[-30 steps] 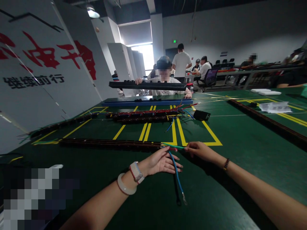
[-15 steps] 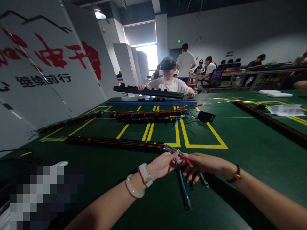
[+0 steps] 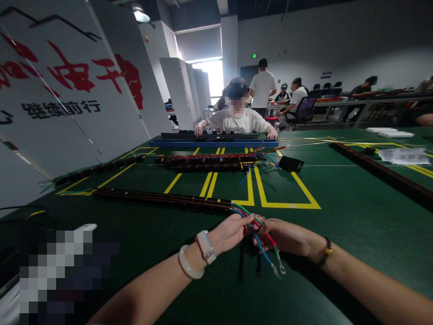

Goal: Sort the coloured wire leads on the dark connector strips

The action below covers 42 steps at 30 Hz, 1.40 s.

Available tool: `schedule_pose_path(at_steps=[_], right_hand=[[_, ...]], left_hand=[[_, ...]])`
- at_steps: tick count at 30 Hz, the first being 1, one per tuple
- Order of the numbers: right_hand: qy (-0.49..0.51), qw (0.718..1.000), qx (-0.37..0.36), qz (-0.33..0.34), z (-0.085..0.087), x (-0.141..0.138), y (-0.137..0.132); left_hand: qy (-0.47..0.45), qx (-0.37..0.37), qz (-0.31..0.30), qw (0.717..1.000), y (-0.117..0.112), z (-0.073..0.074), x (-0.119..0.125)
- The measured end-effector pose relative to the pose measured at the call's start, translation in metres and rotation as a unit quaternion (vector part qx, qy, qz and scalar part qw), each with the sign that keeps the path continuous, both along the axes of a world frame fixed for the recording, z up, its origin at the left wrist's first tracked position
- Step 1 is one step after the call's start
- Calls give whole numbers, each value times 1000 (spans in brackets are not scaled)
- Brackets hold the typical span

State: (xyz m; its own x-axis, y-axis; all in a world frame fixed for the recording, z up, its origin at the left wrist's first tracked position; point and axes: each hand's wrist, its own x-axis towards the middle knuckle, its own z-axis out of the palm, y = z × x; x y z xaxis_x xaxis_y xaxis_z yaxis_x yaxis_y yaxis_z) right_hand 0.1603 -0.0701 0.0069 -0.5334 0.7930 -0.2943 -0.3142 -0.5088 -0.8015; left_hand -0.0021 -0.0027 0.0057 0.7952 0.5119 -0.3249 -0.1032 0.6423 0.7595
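Note:
A long black wiring harness strip [image 3: 162, 201] lies across the near part of the green table. From its right end run blue, red and green wires, with metal lugs at their tips. My left hand [image 3: 233, 231] pinches these wires close to the strip. Just to the right, my right hand [image 3: 287, 237] has its fingers closed around the same bundle, further along. The blue wire [image 3: 265, 255] hangs at the front and its tip lies beside the green wire's lug [image 3: 282, 269]. Some of my right fingers are hidden behind the wires.
More black harness strips [image 3: 209, 164] with coloured wires lie inside yellow tape marks. Another strip [image 3: 379, 167] lies on the right, near a clear plastic bag [image 3: 404, 156]. Across the table, a co-worker holds a black bar [image 3: 206, 135] by a blue rail [image 3: 216, 144].
The blue wire has swung right, and its end now lies beside the green and red ones. My right hand has shifted slightly left. The co-worker has lowered the black bar to the rail.

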Motion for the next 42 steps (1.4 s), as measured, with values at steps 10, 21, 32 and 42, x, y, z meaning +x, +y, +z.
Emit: schedule_pose_path(at_steps=[10, 21, 32, 42], right_hand=[[-125, 991, 35, -28, 12, 0, 0], [-585, 740, 327, -51, 23, -5, 1], [-833, 421, 356, 48, 15, -39, -17], [-796, 433, 423, 17, 43, -34, -25]], left_hand=[[-40, -31, 43, 998, -6, -4, 7], [-49, -15, 55, 997, -17, -1, 10], [-19, -39, 57, 997, -11, -10, 14], [-13, -73, 72, 995, -11, -6, 13]])
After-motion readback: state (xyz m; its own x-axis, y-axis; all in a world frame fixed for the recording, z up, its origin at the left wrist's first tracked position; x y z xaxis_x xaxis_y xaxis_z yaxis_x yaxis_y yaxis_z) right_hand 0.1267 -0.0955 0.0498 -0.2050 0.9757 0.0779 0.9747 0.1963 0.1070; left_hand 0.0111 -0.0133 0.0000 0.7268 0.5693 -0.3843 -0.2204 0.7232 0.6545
